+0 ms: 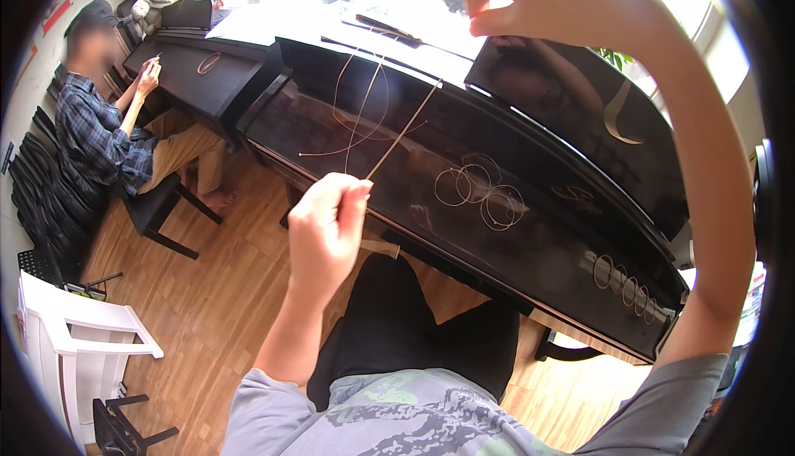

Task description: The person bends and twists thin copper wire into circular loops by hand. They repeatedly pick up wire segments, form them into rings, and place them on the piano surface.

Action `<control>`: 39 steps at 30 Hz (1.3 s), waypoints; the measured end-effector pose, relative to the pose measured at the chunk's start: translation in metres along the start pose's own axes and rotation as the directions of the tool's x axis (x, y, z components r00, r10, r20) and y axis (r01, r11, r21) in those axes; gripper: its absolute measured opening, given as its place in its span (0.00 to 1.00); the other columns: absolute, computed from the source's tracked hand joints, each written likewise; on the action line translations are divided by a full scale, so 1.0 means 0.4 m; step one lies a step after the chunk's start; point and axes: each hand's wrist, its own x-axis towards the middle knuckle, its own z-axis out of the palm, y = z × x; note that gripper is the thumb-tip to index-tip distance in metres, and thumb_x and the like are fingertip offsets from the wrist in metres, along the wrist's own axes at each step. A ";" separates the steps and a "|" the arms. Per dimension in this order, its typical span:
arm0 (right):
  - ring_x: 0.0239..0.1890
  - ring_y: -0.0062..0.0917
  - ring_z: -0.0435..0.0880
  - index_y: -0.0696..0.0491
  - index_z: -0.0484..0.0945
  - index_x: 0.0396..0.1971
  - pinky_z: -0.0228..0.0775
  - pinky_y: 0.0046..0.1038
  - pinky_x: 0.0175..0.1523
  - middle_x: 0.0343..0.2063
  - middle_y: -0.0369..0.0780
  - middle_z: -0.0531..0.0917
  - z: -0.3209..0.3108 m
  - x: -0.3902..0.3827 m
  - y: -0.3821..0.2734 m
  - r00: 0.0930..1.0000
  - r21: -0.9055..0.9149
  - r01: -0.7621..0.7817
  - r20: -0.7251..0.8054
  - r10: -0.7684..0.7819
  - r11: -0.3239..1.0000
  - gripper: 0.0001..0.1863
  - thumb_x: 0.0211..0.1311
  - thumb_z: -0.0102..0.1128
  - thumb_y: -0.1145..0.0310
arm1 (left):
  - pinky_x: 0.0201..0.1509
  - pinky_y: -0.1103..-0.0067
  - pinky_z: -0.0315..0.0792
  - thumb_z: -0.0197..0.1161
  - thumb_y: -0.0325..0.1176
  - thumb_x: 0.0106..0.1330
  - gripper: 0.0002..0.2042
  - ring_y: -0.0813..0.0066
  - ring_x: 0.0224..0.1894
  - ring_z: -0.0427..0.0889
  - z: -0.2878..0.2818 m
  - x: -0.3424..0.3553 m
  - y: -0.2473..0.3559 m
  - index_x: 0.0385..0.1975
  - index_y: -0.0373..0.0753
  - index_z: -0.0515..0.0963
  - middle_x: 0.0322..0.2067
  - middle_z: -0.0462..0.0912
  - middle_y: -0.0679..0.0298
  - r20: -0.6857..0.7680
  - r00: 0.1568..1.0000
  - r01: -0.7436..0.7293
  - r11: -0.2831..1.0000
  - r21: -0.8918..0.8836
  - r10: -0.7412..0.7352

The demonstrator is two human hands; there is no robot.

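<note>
My left hand is closed in a pinch on a coppery wire string, raised over the black piano lid. From the fingertips the string slants up and to the right, ending near a bright tip. Beyond that hand, a thinner wire makes a loose loop above the dark surface; whether it hangs or lies there I cannot tell. High at the upper right, my right hand has thumb and finger pressed together, and what is between them does not show against the bright window.
Several coiled strings lie mid-lid on the black piano; more coils sit at its right end. Left, a seated person handles something small beside another dark piano with a coil. A white stand is lower left.
</note>
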 end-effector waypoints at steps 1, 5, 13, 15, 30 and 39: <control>0.44 0.31 0.77 0.50 0.84 0.28 0.67 0.36 0.50 0.37 0.38 0.81 0.080 0.056 0.066 0.952 -0.143 0.167 -0.236 -0.197 0.976 0.10 0.58 0.54 0.65 | 0.22 0.83 0.64 0.57 0.28 0.67 0.08 0.84 0.18 0.68 0.024 0.021 0.005 0.27 0.31 0.75 0.20 0.74 0.65 -0.005 0.996 -0.092 0.992 0.083 0.092; 0.46 0.25 0.73 0.45 0.84 0.21 0.62 0.34 0.53 0.34 0.33 0.79 0.146 0.185 0.110 0.782 -0.642 0.167 -0.376 -0.497 0.749 0.08 0.54 0.58 0.63 | 0.22 0.79 0.62 0.59 0.28 0.65 0.07 0.75 0.16 0.66 0.070 0.072 -0.011 0.26 0.33 0.76 0.15 0.71 0.60 0.009 1.000 -0.003 0.978 0.210 0.002; 0.48 0.22 0.75 0.43 0.84 0.21 0.56 0.40 0.58 0.31 0.32 0.81 0.266 0.445 0.267 0.896 -0.433 -0.054 -0.419 -0.148 0.900 0.03 0.51 0.65 0.66 | 0.23 0.79 0.65 0.57 0.31 0.66 0.07 0.76 0.15 0.67 0.161 0.204 -0.088 0.32 0.33 0.77 0.15 0.73 0.60 0.034 0.987 0.155 0.983 0.096 -0.159; 0.47 0.27 0.78 0.45 0.84 0.27 0.60 0.41 0.58 0.31 0.35 0.82 0.329 0.493 0.301 0.899 -0.397 -0.185 -0.438 -0.008 0.899 0.04 0.54 0.61 0.68 | 0.25 0.78 0.67 0.56 0.31 0.67 0.08 0.72 0.18 0.74 0.190 0.218 -0.123 0.34 0.33 0.78 0.17 0.77 0.57 0.052 0.992 0.109 0.985 0.134 -0.117; 0.44 0.32 0.80 0.50 0.83 0.30 0.66 0.39 0.53 0.32 0.40 0.83 0.482 0.594 0.303 0.821 -0.012 -0.398 -0.449 0.351 0.917 0.06 0.56 0.57 0.69 | 0.32 0.74 0.75 0.55 0.35 0.67 0.09 0.64 0.25 0.84 0.226 0.302 -0.261 0.32 0.36 0.77 0.19 0.82 0.59 0.052 0.975 0.191 0.932 0.307 -0.217; 0.42 0.35 0.82 0.53 0.82 0.32 0.70 0.37 0.50 0.33 0.43 0.83 0.407 0.650 0.299 0.757 0.189 -0.477 -0.409 0.511 0.858 0.08 0.58 0.55 0.69 | 0.34 0.67 0.76 0.53 0.37 0.67 0.10 0.53 0.29 0.83 0.245 0.346 -0.282 0.29 0.37 0.74 0.23 0.82 0.53 0.077 0.965 0.207 0.906 0.369 -0.252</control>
